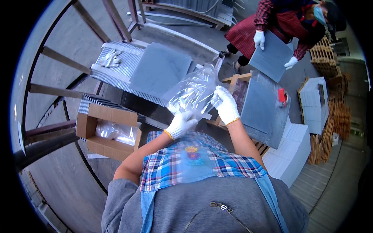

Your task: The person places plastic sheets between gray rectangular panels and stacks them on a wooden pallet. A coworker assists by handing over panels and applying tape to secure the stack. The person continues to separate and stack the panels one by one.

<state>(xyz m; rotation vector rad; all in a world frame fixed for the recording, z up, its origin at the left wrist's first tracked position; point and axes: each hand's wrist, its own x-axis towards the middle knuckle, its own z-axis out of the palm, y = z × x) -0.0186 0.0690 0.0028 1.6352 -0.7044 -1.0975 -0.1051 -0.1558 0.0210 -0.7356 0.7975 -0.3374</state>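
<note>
A clear plastic bag [194, 92], crinkled and shiny, hangs between my two hands in white gloves. My left hand [182, 124] is closed on its near left edge. My right hand [226, 105] grips the bag's right side, a little higher up. Just past the bag, a flat grey slab [160, 70] lies on a bench with a ridged top [124, 70]; the bag overlaps the slab's near right part. To the left, an open cardboard box [112, 149] holds more clear plastic [116, 132].
A white glove [110, 58] lies on the bench. At right, a red tape dispenser [283, 97] rests on a grey slab [262, 108]. A co-worker in gloves holds another slab [270, 58]. White blocks [289, 151] and wooden pallets [324, 56] stand farther right; metal railing [58, 91] runs left.
</note>
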